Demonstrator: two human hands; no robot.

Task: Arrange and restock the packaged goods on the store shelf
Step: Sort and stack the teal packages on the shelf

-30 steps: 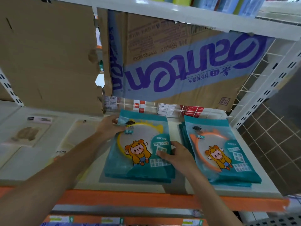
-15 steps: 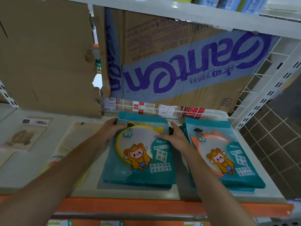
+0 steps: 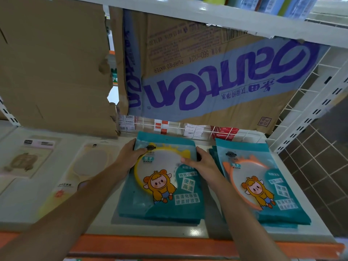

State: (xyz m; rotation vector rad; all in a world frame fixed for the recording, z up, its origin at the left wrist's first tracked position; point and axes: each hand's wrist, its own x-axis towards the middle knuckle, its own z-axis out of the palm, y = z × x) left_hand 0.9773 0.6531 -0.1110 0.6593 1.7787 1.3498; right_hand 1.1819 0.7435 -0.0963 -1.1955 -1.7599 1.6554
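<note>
A stack of teal mirror packs, the top one showing a yellow-rimmed mirror (image 3: 160, 185), lies flat on the white shelf (image 3: 105, 223). My left hand (image 3: 130, 155) grips the stack's upper left corner, thumb on top. My right hand (image 3: 199, 162) grips its upper right edge, thumb across the pack's face. To the right lies a second teal stack with an orange-rimmed mirror (image 3: 259, 183), close beside my right wrist.
Torn cardboard sheets (image 3: 56, 63) and a purple-lettered water carton panel (image 3: 216, 81) line the shelf's back. Small red and white boxes (image 3: 192, 129) show behind a wire grid. Pale flat packs (image 3: 82, 166) lie to the left. An orange rail (image 3: 169, 245) edges the shelf front.
My right hand moved from the pack's lower right face up to its upper right edge. The left hand stayed at the upper left corner. The stack shifted slightly.
</note>
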